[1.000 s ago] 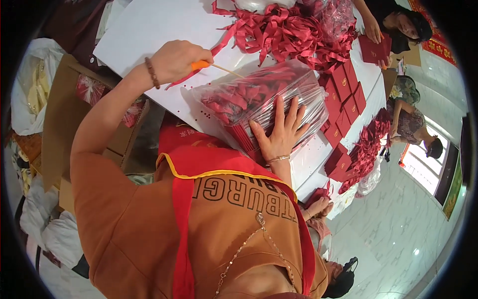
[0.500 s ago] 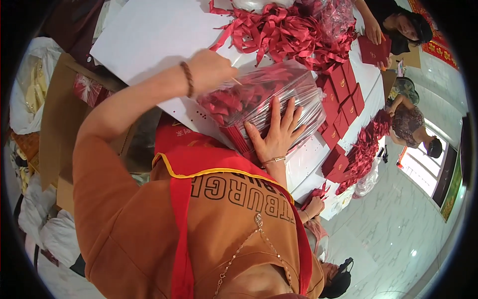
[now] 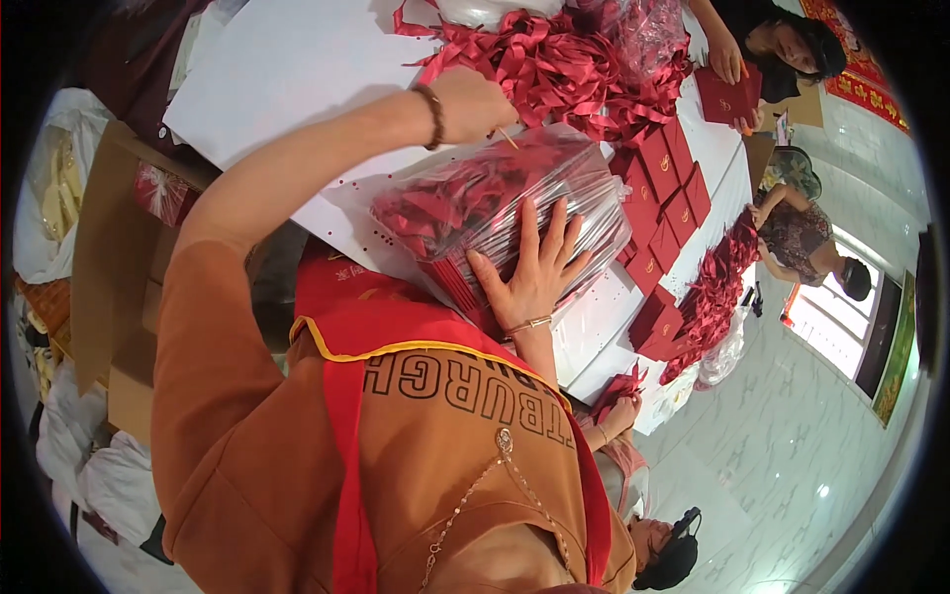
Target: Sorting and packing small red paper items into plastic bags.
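A clear plastic bag (image 3: pixel 584 168) lies on the white table, packed with a stack of flat red items and red ribbons. Spread across its near side is my right hand (image 3: pixel 534 272), fingers apart and palm pressing down on the plastic. My left hand (image 3: pixel 477 107), closed in a fist beyond the bag's upper edge, grips a thin light-brown stick (image 3: pixel 509 139) whose tip points down at the plastic. Most of the stick is hidden inside the fist.
A heap of red ribbons (image 3: pixel 534 59) lies at the far side. Several red cards or pouches (image 3: pixel 658 163) are spread to the right, with more red ribbons (image 3: pixel 722 282) beyond. An opened cardboard box (image 3: pixel 104 257) stands at left. Co-workers sit along the right; one holds a red card (image 3: pixel 730 94).
My left hand has moved away from me and to the right along the bag, still with the stick. The right hand has stayed on the bag.
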Motion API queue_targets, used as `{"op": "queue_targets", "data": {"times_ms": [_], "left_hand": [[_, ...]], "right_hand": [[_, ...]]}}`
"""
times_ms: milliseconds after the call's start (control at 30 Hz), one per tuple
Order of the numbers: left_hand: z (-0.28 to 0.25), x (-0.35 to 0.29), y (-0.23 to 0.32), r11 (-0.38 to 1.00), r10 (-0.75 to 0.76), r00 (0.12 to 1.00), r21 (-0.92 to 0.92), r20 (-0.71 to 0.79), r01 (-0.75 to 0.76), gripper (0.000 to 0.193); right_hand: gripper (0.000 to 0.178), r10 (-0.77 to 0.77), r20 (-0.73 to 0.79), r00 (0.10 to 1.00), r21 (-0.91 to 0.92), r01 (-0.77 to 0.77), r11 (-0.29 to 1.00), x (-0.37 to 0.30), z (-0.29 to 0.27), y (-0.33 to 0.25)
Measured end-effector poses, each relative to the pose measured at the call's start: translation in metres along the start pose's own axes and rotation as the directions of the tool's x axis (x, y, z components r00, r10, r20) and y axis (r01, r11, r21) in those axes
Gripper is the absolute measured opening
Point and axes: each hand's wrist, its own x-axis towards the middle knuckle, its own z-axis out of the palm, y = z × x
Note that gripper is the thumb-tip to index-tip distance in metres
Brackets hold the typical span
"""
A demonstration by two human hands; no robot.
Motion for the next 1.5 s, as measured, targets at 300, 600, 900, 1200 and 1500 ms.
{"op": "queue_targets", "data": {"times_ms": [300,600,900,1200,1500], "left_hand": [[-0.037,-0.166,0.014,-0.037,-0.204,0.854,-0.875,0.479,0.482,0.020],[0.048,-0.140,0.112,-0.529,-0.382,0.869,-0.846,0.314,0.073,0.011],[-0.022,-0.079,0.023,0.381,-0.551,0.834,-0.891,-0.005,0.247,0.013],[-0.055,-0.158,0.100,0.887,-0.338,0.928,-0.382,-0.156,0.259,0.024],[-0.007,-0.155,0.120,0.928,-0.373,0.926,-0.025,-0.062,0.372,0.025]], "right_hand": [[0.065,0.062,-0.167,0.984,0.138,-0.039,0.990,0.037,-0.040,0.112],[0.045,0.450,-0.046,0.892,0.906,-0.153,0.395,0.021,0.019,0.165],[0.061,0.548,-0.064,0.834,0.644,-0.385,0.661,-0.051,0.016,0.091],[0.056,-0.277,-0.377,0.884,-0.181,0.224,0.958,0.038,0.000,0.065],[0.061,-0.206,-0.261,0.943,-0.144,0.173,0.974,0.057,0.008,0.055]]}}
